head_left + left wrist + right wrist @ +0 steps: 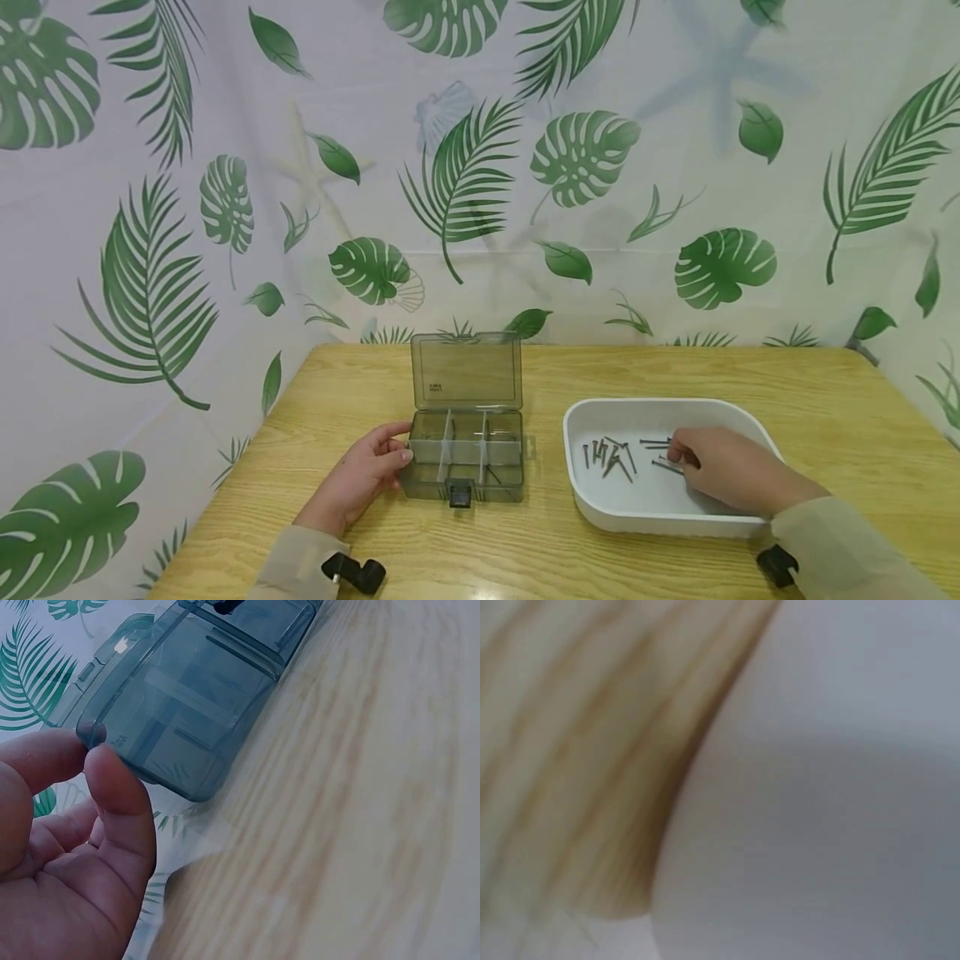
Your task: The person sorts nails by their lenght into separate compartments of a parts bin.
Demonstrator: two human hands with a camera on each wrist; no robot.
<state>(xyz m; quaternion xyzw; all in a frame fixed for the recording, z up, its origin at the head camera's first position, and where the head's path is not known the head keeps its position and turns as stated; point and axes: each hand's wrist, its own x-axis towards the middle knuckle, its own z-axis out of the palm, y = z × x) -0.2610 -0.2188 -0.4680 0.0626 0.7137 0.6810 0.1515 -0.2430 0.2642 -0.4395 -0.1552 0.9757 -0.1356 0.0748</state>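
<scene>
The left hand pinches the side of one open gray box with six parts and some thin dark bits inside. The right hand is in one white tray with over eight screws; its grip is hidden, can't tell. Both sit on the wooden surface before leafy cloth.

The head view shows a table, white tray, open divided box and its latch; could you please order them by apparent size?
1. Table
2. White tray
3. Open divided box, lid included
4. Latch
</scene>
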